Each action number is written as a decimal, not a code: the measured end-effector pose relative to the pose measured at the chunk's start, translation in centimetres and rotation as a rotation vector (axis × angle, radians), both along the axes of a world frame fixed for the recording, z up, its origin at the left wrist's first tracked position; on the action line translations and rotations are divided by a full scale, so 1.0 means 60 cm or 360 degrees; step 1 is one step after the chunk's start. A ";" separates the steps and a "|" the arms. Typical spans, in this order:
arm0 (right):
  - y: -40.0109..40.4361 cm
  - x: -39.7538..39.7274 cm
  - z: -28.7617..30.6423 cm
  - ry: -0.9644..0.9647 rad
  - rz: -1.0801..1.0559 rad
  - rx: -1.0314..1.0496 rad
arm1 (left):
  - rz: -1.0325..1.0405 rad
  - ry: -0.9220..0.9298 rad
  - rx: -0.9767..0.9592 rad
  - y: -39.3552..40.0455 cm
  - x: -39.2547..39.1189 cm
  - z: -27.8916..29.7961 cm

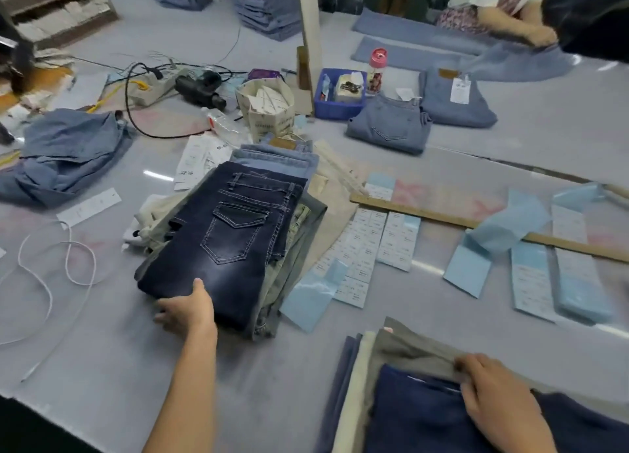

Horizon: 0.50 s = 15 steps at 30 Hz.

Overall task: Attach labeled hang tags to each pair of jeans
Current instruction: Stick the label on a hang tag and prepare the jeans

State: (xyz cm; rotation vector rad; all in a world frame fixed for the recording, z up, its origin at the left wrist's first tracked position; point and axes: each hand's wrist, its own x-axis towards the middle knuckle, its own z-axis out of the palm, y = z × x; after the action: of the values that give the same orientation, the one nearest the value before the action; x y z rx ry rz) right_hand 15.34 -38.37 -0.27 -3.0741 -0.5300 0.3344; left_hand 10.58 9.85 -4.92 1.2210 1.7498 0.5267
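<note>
Jeans are lying in two piles on the grey table [102, 367]. Nearest, at the lower right, a folded navy pair [418, 418] is sitting on top of grey, cream and blue folded pieces, and the right hand [493, 401] is resting on it, its fingers curling over the far edge and gripping the cloth there. Just beyond, toward the middle, the left hand [187, 311] is holding the near end of the dark washed jeans [231, 238] that are topping a slanted stack of olive and pale garments, thumb lying on top and the fingers tucking under the fold. To the right of that stack, sheets of white labels [360, 248] with pale blue backing are spreading across the table, crossed by a wooden ruler [425, 210]. At the left a loose white cord [44, 282] is looping beside a long hang tag [90, 207]. Farther back, a paper bag of tags [267, 107], a blue plastic bin [340, 95] and a pink-capped bottle [377, 71] are standing near folded light blue jeans [391, 125]; one more light pair [456, 98] is carrying a white tag.
</note>
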 end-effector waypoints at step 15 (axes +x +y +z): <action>0.188 -0.050 -0.014 0.0159 0.0137 0.0660 | -0.0570 -0.0393 0.0488 -0.043 0.107 0.226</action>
State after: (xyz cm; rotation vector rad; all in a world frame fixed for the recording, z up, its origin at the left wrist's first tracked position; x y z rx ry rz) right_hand 12.37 -27.09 -1.13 -2.6278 -0.6363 0.3284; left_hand 17.00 7.24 8.61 1.5701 1.2367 0.7134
